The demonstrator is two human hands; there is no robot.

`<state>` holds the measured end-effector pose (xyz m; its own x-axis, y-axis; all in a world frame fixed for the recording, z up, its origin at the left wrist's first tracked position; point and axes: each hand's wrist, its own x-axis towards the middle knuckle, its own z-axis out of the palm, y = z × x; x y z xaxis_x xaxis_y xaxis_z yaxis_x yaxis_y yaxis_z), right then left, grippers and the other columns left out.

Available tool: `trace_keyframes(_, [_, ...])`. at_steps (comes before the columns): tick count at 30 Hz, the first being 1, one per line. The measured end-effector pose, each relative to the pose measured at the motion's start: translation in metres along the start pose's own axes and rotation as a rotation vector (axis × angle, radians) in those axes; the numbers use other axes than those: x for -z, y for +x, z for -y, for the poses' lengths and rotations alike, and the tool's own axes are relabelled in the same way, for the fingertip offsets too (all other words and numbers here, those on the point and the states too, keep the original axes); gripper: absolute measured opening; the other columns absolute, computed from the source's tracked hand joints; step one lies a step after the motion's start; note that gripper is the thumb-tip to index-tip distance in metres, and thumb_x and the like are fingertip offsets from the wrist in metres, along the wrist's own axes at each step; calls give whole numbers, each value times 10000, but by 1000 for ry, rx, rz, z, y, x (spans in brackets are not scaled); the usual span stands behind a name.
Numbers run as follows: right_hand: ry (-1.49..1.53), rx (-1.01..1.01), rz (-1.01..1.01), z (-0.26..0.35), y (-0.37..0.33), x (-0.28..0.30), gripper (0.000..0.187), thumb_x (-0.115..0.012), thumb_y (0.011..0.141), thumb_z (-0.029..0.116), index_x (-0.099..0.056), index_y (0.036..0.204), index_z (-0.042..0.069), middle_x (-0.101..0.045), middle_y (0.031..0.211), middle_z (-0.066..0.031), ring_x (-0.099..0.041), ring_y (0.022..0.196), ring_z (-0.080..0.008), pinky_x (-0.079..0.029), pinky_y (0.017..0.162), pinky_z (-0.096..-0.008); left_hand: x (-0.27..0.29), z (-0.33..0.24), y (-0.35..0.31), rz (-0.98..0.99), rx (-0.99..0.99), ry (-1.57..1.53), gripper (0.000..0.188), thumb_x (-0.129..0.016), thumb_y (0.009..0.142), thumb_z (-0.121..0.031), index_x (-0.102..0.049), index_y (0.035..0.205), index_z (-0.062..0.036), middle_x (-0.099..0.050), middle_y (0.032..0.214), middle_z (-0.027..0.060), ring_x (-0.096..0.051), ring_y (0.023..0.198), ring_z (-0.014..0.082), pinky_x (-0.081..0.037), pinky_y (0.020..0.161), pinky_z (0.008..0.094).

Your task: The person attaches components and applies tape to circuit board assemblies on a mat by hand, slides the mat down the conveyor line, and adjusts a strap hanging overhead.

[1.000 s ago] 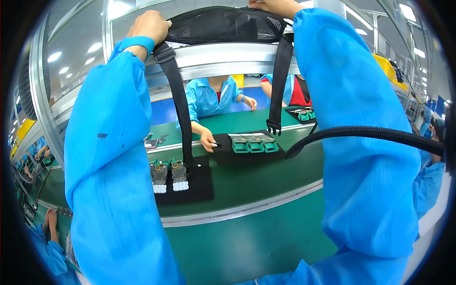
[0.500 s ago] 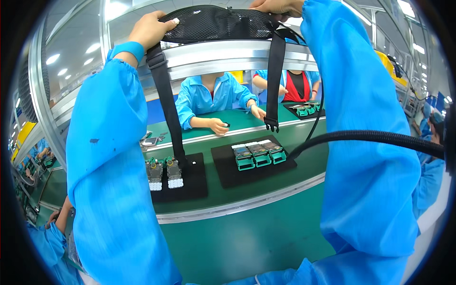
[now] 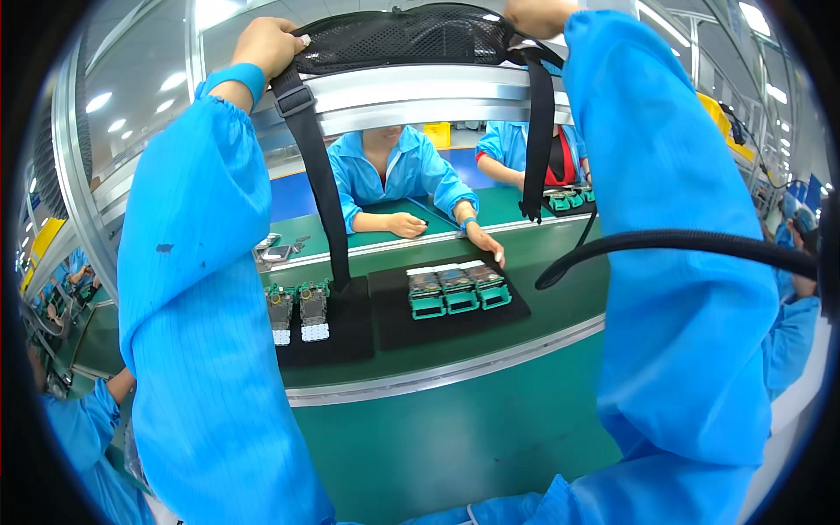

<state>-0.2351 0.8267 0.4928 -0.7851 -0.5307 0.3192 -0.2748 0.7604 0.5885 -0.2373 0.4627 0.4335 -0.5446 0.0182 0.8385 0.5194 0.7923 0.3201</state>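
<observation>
A black mesh pouch (image 3: 398,39) with hanging straps is stretched between my two raised hands, in front of a metal rail. My left hand (image 3: 267,48) is closed on its left end, fingers wrapped over the edge. My right hand (image 3: 540,16) grips the right end; the top of the frame partly cuts that hand off. From the left end hangs a black strap (image 3: 319,166) with a slide buckle, reaching down to the bench. A shorter strap (image 3: 540,131) drops from the right end, with a clip buckle (image 3: 530,210) at its tip.
Green-framed electronic units (image 3: 459,289) lie on a black mat (image 3: 394,332); circuit boards (image 3: 313,311) rest on another mat (image 3: 350,350) at left. A co-worker's hand (image 3: 484,245) touches beside the units. A thick black cable (image 3: 674,245) crosses at right. Another person sits behind.
The pouch's right end and its strap have moved right, along with my right hand. Mats, boards and units have shifted slightly left. The co-worker's hand has come forward to the units.
</observation>
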Motion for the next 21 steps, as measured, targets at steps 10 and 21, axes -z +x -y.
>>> trace_keyframes(10, [364,-272,-367,112,23,80,550,-550,787,580,-713,877,63,-662,955,-177,-613,930,-325,-464,821,-412,-10,6,-6,-153,-278,232,380,-655,815,-317,-632,1054,-21,-667,908,152,-638,812,261,-479,751,342])
trace_keyframes(21, [143,-298,-407,29,22,11,269,-550,824,323,-700,929,126,-666,900,-170,-634,806,-347,-487,757,-433,-11,-13,1,-24,-45,366,297,-624,813,-370,-709,967,-131,-670,930,152,-628,902,330,-488,824,386])
